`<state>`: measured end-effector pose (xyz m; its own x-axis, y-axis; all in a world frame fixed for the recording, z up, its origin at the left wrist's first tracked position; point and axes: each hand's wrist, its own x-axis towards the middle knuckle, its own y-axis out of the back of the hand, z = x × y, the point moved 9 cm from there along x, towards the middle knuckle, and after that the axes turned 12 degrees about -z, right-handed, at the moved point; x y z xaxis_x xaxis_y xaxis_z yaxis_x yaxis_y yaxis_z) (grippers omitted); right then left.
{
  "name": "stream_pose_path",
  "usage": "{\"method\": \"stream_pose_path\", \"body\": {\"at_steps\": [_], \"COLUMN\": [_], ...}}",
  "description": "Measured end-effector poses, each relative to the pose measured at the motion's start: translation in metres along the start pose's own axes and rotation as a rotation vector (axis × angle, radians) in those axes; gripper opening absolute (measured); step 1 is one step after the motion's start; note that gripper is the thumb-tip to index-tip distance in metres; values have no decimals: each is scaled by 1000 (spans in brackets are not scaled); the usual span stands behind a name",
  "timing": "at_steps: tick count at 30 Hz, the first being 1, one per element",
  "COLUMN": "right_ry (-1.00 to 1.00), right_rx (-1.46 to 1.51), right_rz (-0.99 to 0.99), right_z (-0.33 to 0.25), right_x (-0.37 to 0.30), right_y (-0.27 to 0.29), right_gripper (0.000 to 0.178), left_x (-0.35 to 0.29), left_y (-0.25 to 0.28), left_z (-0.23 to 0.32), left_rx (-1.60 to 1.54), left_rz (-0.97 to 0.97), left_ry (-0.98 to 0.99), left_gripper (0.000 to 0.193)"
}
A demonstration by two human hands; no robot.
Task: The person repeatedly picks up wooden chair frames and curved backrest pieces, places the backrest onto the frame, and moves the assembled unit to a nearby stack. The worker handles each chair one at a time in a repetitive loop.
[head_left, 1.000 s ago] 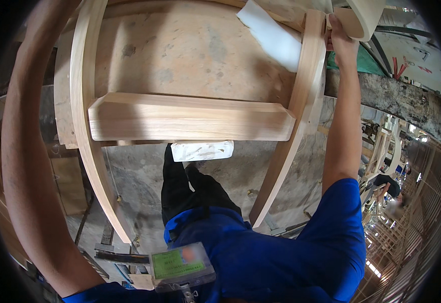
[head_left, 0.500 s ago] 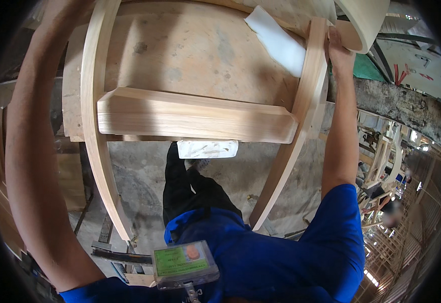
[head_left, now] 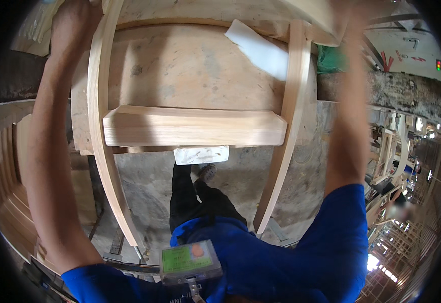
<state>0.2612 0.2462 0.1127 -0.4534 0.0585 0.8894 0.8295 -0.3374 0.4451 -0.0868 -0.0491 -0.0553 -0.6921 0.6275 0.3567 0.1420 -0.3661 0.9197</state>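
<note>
A pale wooden chair frame (head_left: 190, 126) fills the far half of the scene, held up over the concrete floor (head_left: 150, 187), its two curved legs running near and its flat crossbar (head_left: 195, 127) spanning between them. The left hand (head_left: 74, 22) is wrapped around the top of the left leg. The right hand (head_left: 346, 15), far right, is blurred at the frame's upper edge; I cannot tell its grip. A white block (head_left: 201, 154) lies on the floor below the crossbar.
</note>
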Motion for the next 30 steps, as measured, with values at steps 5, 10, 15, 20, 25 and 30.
{"method": "stream_pose_path", "body": {"at_steps": [5, 10, 15, 20, 25, 30], "right_ry": [19, -293, -333, -389, -415, -602], "right_rx": [-11, 218, 187, 240, 315, 254], "right_rz": [-215, -381, -359, -315, -342, -469], "right_z": [-9, 5, 17, 25, 26, 13], "right_x": [-16, -17, -26, -28, -36, -53], "right_y": [-85, -105, -97, -75, -83, -67], "right_gripper": [44, 51, 51, 48, 54, 68], "left_x": [2, -6, 30, 91, 107, 109], "left_y": [-16, 8, 118, 141, 9, -10], "left_z": [-6, 15, -4, 22, 25, 54], "left_rx": [77, 17, -494, -777, -808, -1122], "left_rz": [-132, -261, -290, 154, -47, -163], "left_ry": [89, -7, -129, -301, -160, -128], "left_gripper": [41, 40, 47, 53, 57, 62]}}
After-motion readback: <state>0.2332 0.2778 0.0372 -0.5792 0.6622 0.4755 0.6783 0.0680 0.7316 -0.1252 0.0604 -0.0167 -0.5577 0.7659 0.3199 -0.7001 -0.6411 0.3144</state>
